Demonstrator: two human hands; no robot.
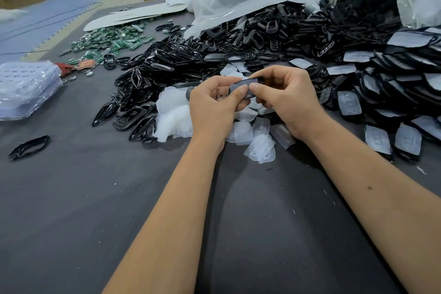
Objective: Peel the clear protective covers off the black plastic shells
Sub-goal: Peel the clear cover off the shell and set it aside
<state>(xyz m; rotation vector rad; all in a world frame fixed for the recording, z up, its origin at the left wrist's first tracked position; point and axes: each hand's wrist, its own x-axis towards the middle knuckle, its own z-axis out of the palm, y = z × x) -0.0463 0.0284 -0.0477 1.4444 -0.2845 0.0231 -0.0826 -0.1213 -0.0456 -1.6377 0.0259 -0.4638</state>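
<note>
- A stack of clear trays (26,88) sits at the far left of the dark surface (95,198).
- Your left hand (211,106) pinches one black shell (243,86), thumb on its front (the cover looks still attached).
- Your right hand (284,98) pinches the same shell, held above loose peeled covers (259,148).
- Covered shells (381,136) lie heaped at right.
</note>
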